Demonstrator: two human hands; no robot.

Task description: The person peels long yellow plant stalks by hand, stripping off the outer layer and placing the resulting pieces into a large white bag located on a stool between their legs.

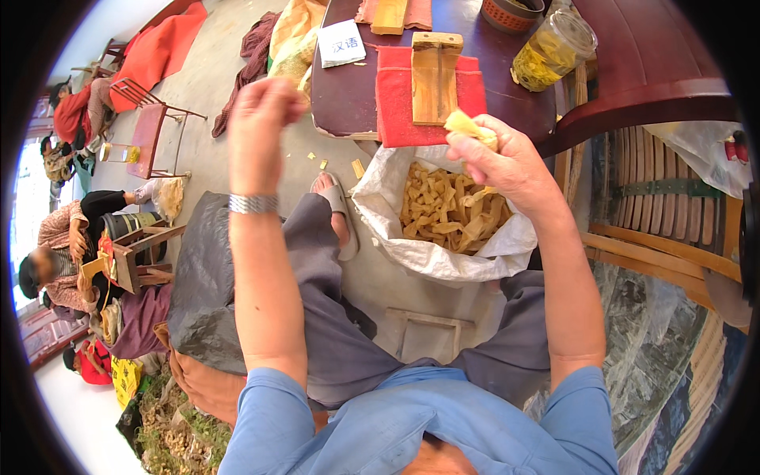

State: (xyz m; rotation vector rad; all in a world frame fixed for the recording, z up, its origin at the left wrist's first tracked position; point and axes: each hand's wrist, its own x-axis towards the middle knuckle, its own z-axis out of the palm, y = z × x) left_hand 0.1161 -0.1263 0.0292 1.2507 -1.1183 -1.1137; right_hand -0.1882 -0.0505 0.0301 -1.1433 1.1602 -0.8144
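Observation:
My right hand [496, 154] is closed around a pale yellow folded strip [466, 126], just past the near edge of the table. Raised at the left, my left hand [264, 107] is blurred, its fingers curled; whether it holds anything cannot be told. A wooden block with a crosspiece and a lengthwise groove [434, 83] lies on a red cloth [395, 119] on the dark table [344, 101]. Below my right hand, a white woven sack [386, 237] stands open, filled with yellowish-brown strips [451, 208].
A lidded jar of yellow liquid [549, 53] and a round container [513, 13] stand at the table's right. A white printed paper [342, 44] lies at its left. Black plastic-covered bulk [205, 279] is beside my left leg. Several people sit further left, one [68, 255] near a wooden stool.

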